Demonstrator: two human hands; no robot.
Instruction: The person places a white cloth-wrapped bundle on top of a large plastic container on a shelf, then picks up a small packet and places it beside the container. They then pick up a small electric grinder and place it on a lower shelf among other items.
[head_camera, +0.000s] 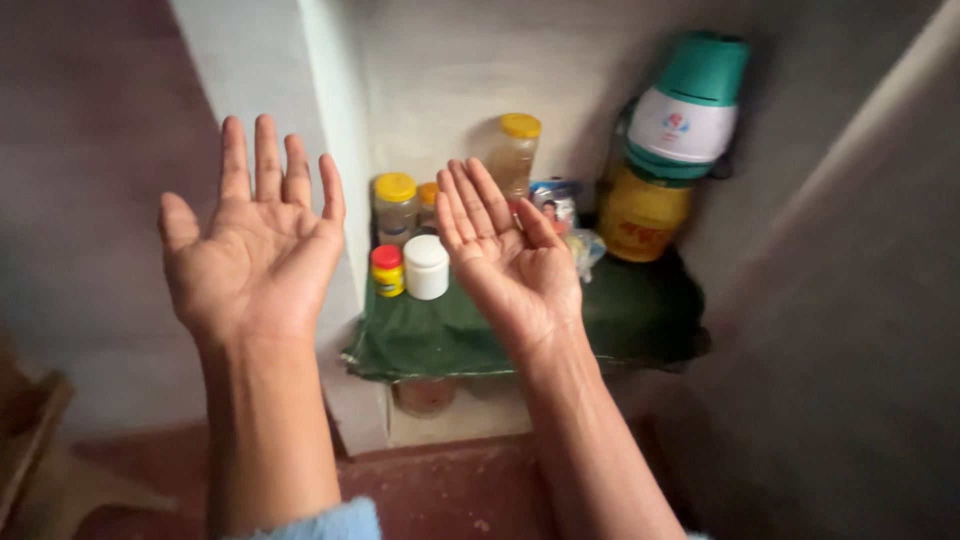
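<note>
I hold both hands up in front of me, palms turned toward my face, fingers stretched out and spread, and neither has hold of anything. My left hand (252, 235) is raised before the pale wall edge, apart from everything on the shelf. My right hand (505, 255) hangs in front of a small shelf covered with a dark green cloth (640, 315) set in the corner of the wall. Just beside that hand, to its left, stands a white tub (427, 267), and next to the tub a little yellow jar with a red lid (387, 271). Behind them are a clear jar with a yellow lid (395, 205) and a taller clear bottle with a yellow cap (512, 150), which rises above my fingertips. Farther right sits a yellow container (640, 215) with a green and white vessel (690, 105) stacked on top. Below the shelf the floor (450, 495) is reddish.
</note>
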